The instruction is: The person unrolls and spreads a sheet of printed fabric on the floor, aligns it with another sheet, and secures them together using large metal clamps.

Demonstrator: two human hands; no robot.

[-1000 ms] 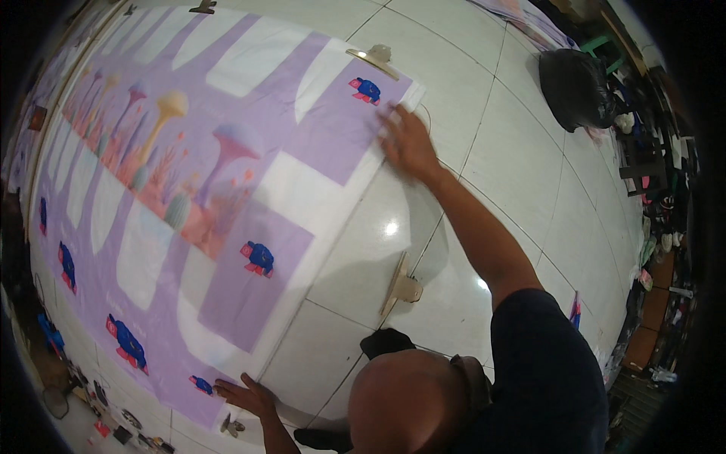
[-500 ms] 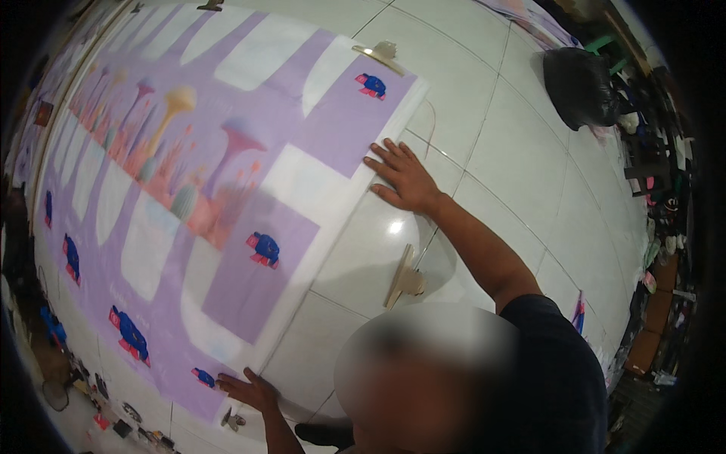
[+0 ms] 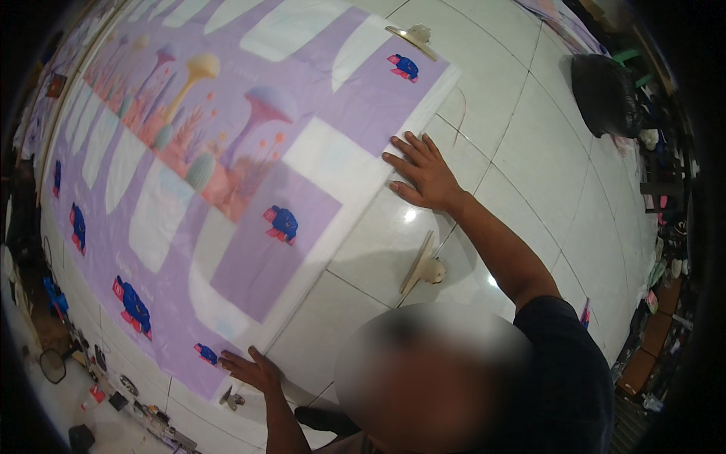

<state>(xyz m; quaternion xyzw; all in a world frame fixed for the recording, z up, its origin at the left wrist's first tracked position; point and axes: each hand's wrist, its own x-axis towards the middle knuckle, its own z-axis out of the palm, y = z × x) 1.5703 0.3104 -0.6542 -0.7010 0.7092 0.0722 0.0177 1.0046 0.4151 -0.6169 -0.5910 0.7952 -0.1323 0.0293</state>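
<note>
Large thin sheets, seemingly stacked, lie on the tiled floor; the top printed sheet (image 3: pixel 302 83) is purple with white rounded shapes, mushroom-like plants and small blue-and-pink figures. My right hand (image 3: pixel 427 178) lies flat with spread fingers, its fingertips on the sheet's white right margin. Near the lower corner, my left hand (image 3: pixel 253 368) rests with fingers stretched over the edge, beside a small blue figure. Neither hand holds anything. A wide metal clip (image 3: pixel 412 41) grips the upper right edge. Another wide clip (image 3: pixel 422 268) lies loose on the tiles between my arms, and a small metal clip (image 3: pixel 232 397) sits below my left hand.
Pale floor tiles (image 3: pixel 522 181) extend to the right. A full black plastic bag (image 3: pixel 605 94) stands at the far right, with clutter and brown boxes (image 3: pixel 650 333) along that side. More odds and ends line the lower left, including a round-framed object (image 3: pixel 53 365).
The view has shifted, so the sheet and clips appear farther right and slightly higher. Both hands stay at about the same places on the sheet's edge, fingers still stretched out.
</note>
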